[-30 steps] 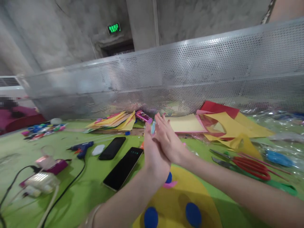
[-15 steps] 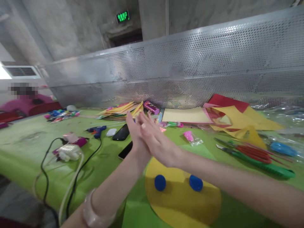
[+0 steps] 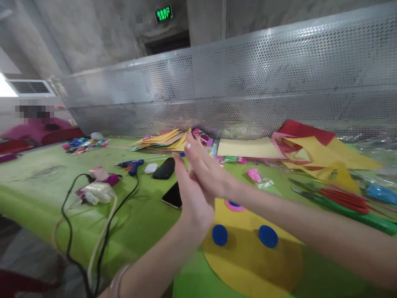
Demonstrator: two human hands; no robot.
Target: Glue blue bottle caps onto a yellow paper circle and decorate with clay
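Note:
My left hand (image 3: 195,194) and my right hand (image 3: 207,165) are pressed palm to palm, fingers stretched out and pointing away from me. Whether anything lies between the palms is hidden. Below and to the right of them lies a yellow paper shape (image 3: 254,269) on green paper. On it are a blue disc (image 3: 220,235), a second blue disc (image 3: 268,236) and a pink ring (image 3: 231,208) around a blue piece, partly covered by my right forearm. Beyond that forearm a pink lump (image 3: 253,175) sits in a small clear bag (image 3: 265,182).
Left of my hands are two phones (image 3: 164,168), a white case (image 3: 151,168), a blue glue gun (image 3: 133,165) and plugs with cables (image 3: 98,193). Scissors (image 3: 344,200) and a green cutter (image 3: 381,222) lie right. Coloured paper (image 3: 251,148) lies along the perforated metal panel (image 3: 217,95). Another person (image 3: 37,128) is far left.
My palms stay pressed together while the right hand shifts against the left. The view has swung left and down, bringing the yellow shape, the pink lump and more of the table's left edge into sight.

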